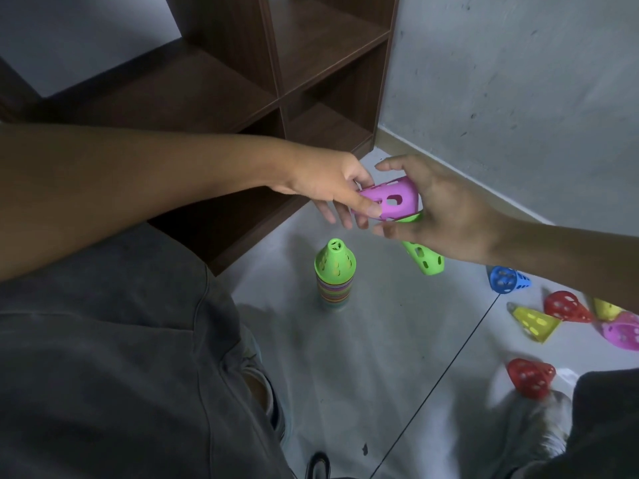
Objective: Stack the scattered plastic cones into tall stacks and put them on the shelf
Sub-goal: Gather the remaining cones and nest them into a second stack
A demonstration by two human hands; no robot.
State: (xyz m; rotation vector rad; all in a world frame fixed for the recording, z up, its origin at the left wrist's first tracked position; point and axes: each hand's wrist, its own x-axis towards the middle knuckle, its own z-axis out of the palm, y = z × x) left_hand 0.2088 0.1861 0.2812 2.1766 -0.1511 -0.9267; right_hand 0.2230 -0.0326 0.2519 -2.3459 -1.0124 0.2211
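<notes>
On the far left the dark wooden shelf (276,81) stands with its cubbies bare in view, waiting for finished stacks. The person crouches before it, grey trousers (121,357) filling the lower left.

Their left hand (332,188) reaches across and pinches the wide end of a purple cone (390,200), thumb on top and fingers beneath. It looks like a hand-over in mid-air, so that the cone can be turned tip-up for stacking. The cone lies sideways, its rounded tip pointing right, with oval holes cut through its wall.

Below it on the pale floor (363,357) stands the stack (333,274), upright, a green cone capping many thin coloured rims. It sits close to the shelf, probably to keep the lift short.

The right hand (439,209) cups the purple cone's tip end, fingers curved about it; a sliver of green shows just under that hand, though I cannot tell whether it is held. A loose green cone (423,259) lies on its side under the wrist. Further right, scattered and tipped over, are a blue cone (506,279), red cones (565,305), a yellow cone (534,323) and another purple one (622,331).
</notes>
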